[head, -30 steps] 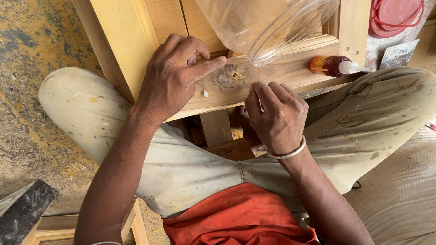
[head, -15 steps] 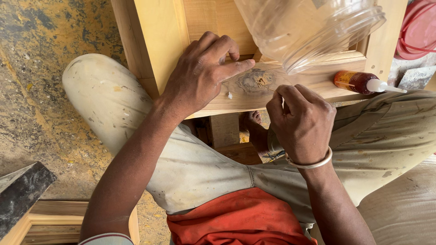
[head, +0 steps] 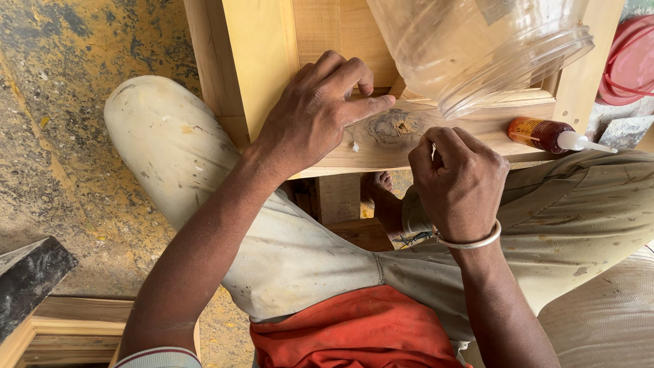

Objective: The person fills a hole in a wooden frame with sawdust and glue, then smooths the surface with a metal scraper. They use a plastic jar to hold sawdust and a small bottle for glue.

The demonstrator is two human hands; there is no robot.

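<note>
My left hand [head: 317, 112] lies flat on a pale wooden frame [head: 255, 58], its forefinger stretched toward a dark filled knot [head: 395, 127] in the cross rail. My right hand [head: 458, 182], a metal bangle on its wrist, is curled just below and right of the knot, fingertips pinched near it; what it pinches is too small to tell. A small white blob sits on the rail left of the knot. An orange glue bottle [head: 545, 134] with a white nozzle lies on the rail to the right. A clear plastic jar [head: 477, 48] lies on its side above the knot.
My knees in stained pale trousers straddle the frame, and a bare foot [head: 378, 187] shows beneath it. A red lid [head: 630, 65] lies at the top right. Stained concrete floor spreads on the left, with a dark block [head: 27, 279] and another wooden frame at the bottom left.
The view has shifted, so everything sits further right and lower in the picture. My right hand has crept closer to the knot. My left hand stays pressed on the rail.
</note>
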